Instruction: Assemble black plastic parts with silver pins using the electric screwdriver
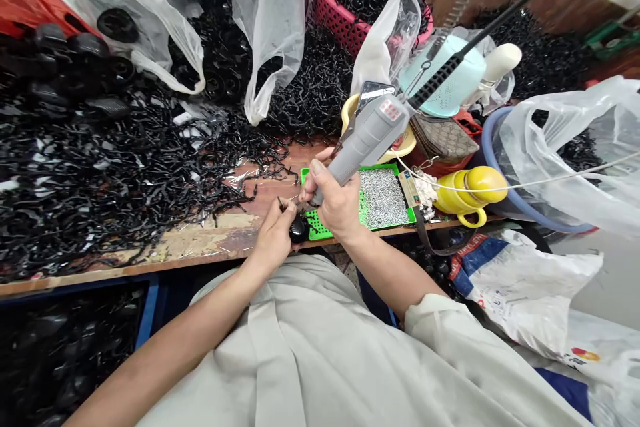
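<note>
My right hand (336, 201) grips a grey electric screwdriver (369, 135), its tip angled down to the left. My left hand (274, 235) pinches a small black plastic part (299, 228) right under that tip, at the front edge of the wooden bench (210, 235). Behind both hands lies a green tray (395, 220) holding many tiny silver screws (383, 197). A black cable (500, 19) runs up and to the right from the screwdriver.
A large heap of black plastic clips (100, 173) covers the bench's left side. A pink basket (336, 15) of more clips, clear plastic bags (273, 20), a yellow mug (470, 192) and a blue tub (493, 167) crowd the back and right.
</note>
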`<state>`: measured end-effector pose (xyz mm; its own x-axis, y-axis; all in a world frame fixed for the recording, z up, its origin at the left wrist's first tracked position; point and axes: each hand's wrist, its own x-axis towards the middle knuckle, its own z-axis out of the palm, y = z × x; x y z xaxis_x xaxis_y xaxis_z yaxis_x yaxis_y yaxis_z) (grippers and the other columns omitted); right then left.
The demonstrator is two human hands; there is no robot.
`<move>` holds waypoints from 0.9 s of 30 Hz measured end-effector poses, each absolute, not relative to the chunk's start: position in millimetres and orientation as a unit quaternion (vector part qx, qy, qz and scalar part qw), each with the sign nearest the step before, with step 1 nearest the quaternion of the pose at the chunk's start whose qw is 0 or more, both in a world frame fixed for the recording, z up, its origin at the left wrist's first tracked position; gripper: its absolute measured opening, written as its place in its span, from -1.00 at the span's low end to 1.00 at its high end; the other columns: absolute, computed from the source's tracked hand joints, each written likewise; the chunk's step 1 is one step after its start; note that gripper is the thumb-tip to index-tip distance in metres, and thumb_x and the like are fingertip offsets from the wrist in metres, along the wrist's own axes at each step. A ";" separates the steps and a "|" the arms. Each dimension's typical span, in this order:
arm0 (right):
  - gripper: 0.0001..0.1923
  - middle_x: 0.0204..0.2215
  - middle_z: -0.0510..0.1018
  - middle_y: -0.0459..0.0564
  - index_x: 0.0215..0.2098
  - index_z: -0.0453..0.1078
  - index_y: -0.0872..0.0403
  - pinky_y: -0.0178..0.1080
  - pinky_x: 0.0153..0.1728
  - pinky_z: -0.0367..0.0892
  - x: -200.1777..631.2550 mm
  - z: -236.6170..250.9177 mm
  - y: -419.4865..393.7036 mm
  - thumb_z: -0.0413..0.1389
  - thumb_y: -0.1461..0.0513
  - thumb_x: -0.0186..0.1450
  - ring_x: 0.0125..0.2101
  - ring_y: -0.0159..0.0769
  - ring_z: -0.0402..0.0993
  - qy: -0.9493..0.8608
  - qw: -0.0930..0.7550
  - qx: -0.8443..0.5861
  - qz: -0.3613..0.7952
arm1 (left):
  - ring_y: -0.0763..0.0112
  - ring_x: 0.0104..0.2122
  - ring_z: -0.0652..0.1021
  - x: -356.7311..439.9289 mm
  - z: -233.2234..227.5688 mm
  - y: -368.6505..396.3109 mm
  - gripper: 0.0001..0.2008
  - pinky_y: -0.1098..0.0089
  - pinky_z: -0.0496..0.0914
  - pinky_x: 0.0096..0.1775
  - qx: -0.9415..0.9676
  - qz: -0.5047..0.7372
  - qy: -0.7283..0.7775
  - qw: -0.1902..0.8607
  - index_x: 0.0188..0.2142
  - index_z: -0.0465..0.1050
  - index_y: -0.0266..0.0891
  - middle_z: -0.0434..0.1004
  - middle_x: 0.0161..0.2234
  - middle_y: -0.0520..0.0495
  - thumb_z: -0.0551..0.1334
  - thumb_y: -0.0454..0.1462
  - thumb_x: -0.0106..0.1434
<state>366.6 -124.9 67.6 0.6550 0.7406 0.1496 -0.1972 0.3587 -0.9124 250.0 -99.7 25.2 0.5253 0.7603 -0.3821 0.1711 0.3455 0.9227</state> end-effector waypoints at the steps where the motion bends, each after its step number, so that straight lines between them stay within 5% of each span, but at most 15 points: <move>1: -0.62 -0.67 0.35 -0.29 -0.18 0.27 0.02 -0.39 -0.67 0.28 365.8 66.0 -124.7 0.23 0.02 0.16 -0.71 -0.49 0.31 -0.285 0.771 -0.481 0.304 | 0.45 -0.57 0.35 249.7 24.5 -99.8 -0.77 0.54 0.22 -0.72 0.533 0.215 0.437 0.692 -0.35 0.32 -0.14 0.27 -0.48 0.06 0.22 -0.06 0.18; 10: -0.59 -0.67 0.36 -0.28 -0.07 0.33 0.03 -0.40 -0.68 0.27 380.5 76.6 -136.2 0.21 0.03 0.20 -0.72 -0.51 0.29 -0.297 0.747 -0.501 0.321 | 0.51 -0.69 0.34 251.0 29.9 -99.3 -0.78 0.55 0.17 -0.78 0.510 0.202 0.413 0.727 -0.32 0.27 -0.13 0.27 -0.53 0.11 0.22 -0.08 0.17; 20: -0.58 -0.65 0.40 -0.27 -0.13 0.31 0.09 -0.37 -0.61 0.32 438.9 41.7 -150.8 0.24 0.05 0.15 -0.70 -0.49 0.34 -0.251 0.740 -0.601 0.166 | 0.52 -0.78 0.36 257.1 31.4 -97.6 -0.72 0.65 0.02 -0.85 0.477 0.195 0.415 0.750 -0.29 0.14 -0.11 0.26 -0.62 0.19 0.18 -0.05 0.17; 27: -0.65 -0.65 0.40 -0.27 -0.18 0.30 0.09 -0.36 -0.58 0.35 432.3 41.6 -150.6 0.23 0.08 0.17 -0.68 -0.48 0.36 -0.278 0.731 -0.595 0.185 | 0.47 -0.66 0.45 248.1 37.0 -94.6 -0.62 0.56 0.25 -0.76 0.486 0.174 0.366 0.774 -0.21 0.15 -0.10 0.35 -0.51 0.15 0.30 -0.08 0.11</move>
